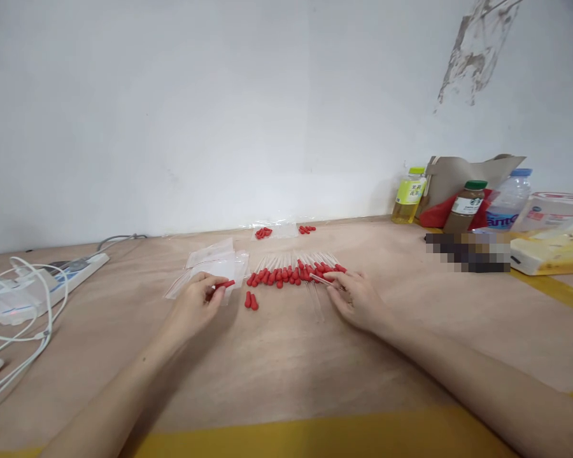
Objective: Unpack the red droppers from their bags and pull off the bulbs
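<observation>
Between the fingers of my left hand [201,300] is a red rubber dropper bulb [226,284], its end pointing right. My right hand [359,299] pinches a clear glass dropper tube [321,280] that points left toward the bulb; the two are apart. Behind and between my hands lies a row of droppers with red bulbs [286,275], their glass stems pointing toward the wall. Two loose red bulbs [251,301] rest on the table in front of the row. Some bare glass tubes [316,304] lie beside my right hand.
Clear zip bags [210,256] lie behind my left hand. More red bulbs [263,233] sit in plastic near the wall. A power strip [57,286] and white cables [48,318] occupy the left. Bottles [408,198], a paper bag [458,178] and a tissue pack [549,254] stand right.
</observation>
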Action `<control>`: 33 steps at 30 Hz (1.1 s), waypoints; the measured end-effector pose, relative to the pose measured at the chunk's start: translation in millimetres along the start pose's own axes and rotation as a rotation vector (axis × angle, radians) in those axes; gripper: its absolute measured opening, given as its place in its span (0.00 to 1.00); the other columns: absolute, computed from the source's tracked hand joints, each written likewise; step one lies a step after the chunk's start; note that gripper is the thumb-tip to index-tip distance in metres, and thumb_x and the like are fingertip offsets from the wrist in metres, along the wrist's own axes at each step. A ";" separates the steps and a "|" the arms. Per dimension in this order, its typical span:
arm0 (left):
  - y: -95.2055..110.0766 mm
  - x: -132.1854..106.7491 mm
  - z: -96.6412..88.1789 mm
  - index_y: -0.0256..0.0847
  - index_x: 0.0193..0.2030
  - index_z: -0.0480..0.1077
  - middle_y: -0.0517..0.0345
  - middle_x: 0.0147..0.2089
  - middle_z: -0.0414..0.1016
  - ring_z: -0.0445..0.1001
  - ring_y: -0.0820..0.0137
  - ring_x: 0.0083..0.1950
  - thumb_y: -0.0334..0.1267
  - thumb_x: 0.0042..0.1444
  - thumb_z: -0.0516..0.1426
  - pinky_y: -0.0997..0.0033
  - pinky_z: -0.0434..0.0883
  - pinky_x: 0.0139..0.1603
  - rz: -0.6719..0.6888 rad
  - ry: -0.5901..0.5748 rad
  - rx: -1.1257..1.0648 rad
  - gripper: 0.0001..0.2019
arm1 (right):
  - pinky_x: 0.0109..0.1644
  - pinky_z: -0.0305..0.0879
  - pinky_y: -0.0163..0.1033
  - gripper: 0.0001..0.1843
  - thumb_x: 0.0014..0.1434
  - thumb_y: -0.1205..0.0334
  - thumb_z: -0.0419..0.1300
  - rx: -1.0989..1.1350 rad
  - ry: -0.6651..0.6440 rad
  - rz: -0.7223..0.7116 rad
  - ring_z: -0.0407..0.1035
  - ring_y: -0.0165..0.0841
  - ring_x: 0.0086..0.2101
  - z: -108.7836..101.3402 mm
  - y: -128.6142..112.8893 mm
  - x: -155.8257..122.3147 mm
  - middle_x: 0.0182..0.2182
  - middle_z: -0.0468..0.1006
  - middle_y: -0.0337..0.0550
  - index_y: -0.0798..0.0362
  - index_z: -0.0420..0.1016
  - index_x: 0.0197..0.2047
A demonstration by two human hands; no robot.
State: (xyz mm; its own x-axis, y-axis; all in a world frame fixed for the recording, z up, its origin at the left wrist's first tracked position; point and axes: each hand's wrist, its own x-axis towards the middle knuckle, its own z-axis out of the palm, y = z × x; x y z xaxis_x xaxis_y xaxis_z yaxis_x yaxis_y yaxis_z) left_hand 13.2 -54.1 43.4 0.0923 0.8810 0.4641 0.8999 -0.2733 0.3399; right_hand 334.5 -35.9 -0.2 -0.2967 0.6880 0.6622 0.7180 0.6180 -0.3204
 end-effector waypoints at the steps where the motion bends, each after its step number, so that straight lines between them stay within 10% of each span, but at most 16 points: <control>1: -2.9 0.6 1.5 0.42 0.39 0.71 0.56 0.35 0.71 0.71 0.69 0.31 0.42 0.52 0.49 0.72 0.66 0.30 -0.055 -0.035 -0.008 0.13 | 0.42 0.53 0.40 0.11 0.58 0.63 0.49 -0.014 -0.007 -0.007 0.68 0.32 0.34 1.1 -1.3 -0.5 0.31 0.76 0.42 0.53 0.71 0.41; 12: 5.1 -6.3 27.1 0.42 0.38 0.65 0.59 0.29 0.74 0.72 0.68 0.28 0.49 0.51 0.52 0.72 0.64 0.28 -0.138 -0.167 -0.143 0.14 | 0.42 0.51 0.41 0.12 0.57 0.64 0.50 -0.174 0.004 -0.123 0.65 0.32 0.30 19.8 -6.6 -0.5 0.25 0.77 0.41 0.51 0.75 0.31; 23: 1.0 -5.9 33.7 0.40 0.38 0.67 0.54 0.36 0.76 0.74 0.65 0.34 0.49 0.52 0.51 0.67 0.68 0.36 -0.147 -0.220 -0.313 0.15 | 0.33 0.58 0.36 0.14 0.49 0.49 0.58 0.132 -0.176 0.103 0.65 0.30 0.26 20.1 -20.9 -0.3 0.19 0.72 0.36 0.52 0.72 0.24; 28: 1.1 -5.9 32.8 0.41 0.38 0.67 0.56 0.33 0.75 0.71 0.69 0.28 0.48 0.52 0.50 0.70 0.66 0.30 -0.152 -0.159 -0.184 0.14 | 0.32 0.61 0.36 0.13 0.51 0.53 0.56 0.245 -0.073 0.276 0.67 0.29 0.23 25.1 -11.8 -0.8 0.22 0.75 0.37 0.52 0.74 0.34; 33: 1.8 7.9 32.1 0.41 0.35 0.69 0.56 0.34 0.72 0.68 0.69 0.30 0.48 0.52 0.51 0.70 0.64 0.32 -0.053 -0.066 -0.019 0.13 | 0.30 0.58 0.35 0.12 0.52 0.56 0.53 0.205 -0.108 0.342 0.66 0.29 0.22 18.3 -8.6 -1.2 0.20 0.74 0.36 0.52 0.71 0.24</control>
State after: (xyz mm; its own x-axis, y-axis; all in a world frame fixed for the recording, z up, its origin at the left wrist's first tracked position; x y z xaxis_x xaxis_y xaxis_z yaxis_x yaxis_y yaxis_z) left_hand 29.2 -35.3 21.5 0.0731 0.9176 0.3906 0.8961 -0.2324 0.3781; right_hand 317.2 -35.1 -10.7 -0.1348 0.8963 0.4225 0.6494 0.4020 -0.6455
